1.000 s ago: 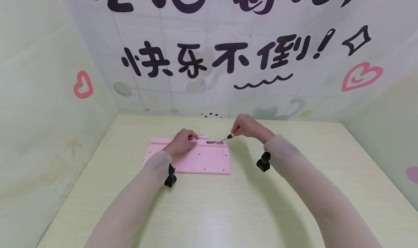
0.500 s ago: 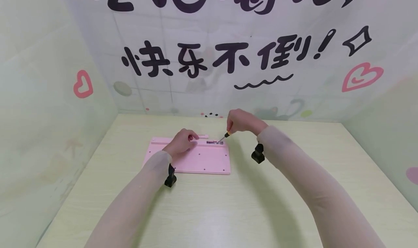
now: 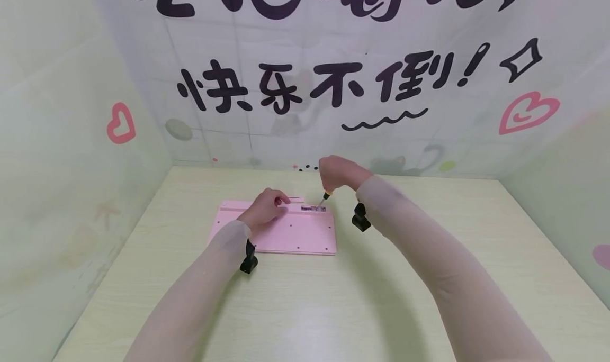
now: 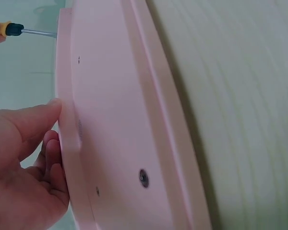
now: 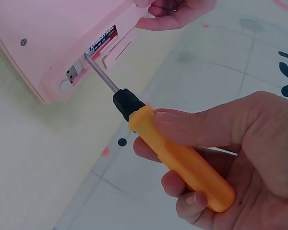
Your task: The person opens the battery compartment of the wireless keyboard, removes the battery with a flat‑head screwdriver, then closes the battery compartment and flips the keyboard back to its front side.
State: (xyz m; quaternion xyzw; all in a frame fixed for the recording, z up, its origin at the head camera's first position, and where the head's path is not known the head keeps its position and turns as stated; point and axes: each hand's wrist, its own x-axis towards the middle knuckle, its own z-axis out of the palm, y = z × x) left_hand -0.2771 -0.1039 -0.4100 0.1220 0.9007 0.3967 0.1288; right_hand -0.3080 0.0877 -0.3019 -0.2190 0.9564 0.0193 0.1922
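A pink keyboard lies face down on the table, its screw-dotted underside up. My left hand holds its raised far edge, thumb against the edge and fingers curled, as the left wrist view shows. My right hand grips a screwdriver by its yellow handle. The shaft slants down to the open battery slot, its tip at the inner end of the battery. Beside the battery a small metal USB plug sits in the same slot. Whether the tip presses on the battery cannot be told.
A slim pink piece, like a battery cover, lies just beyond the keyboard's far edge, near my left hand. Printed cloth walls enclose the back and sides of the pale wooden table.
My right hand has moved left and slightly up, bringing the screwdriver from a low slant to a steeper one at the slot. The left hand and keyboard have stayed put.
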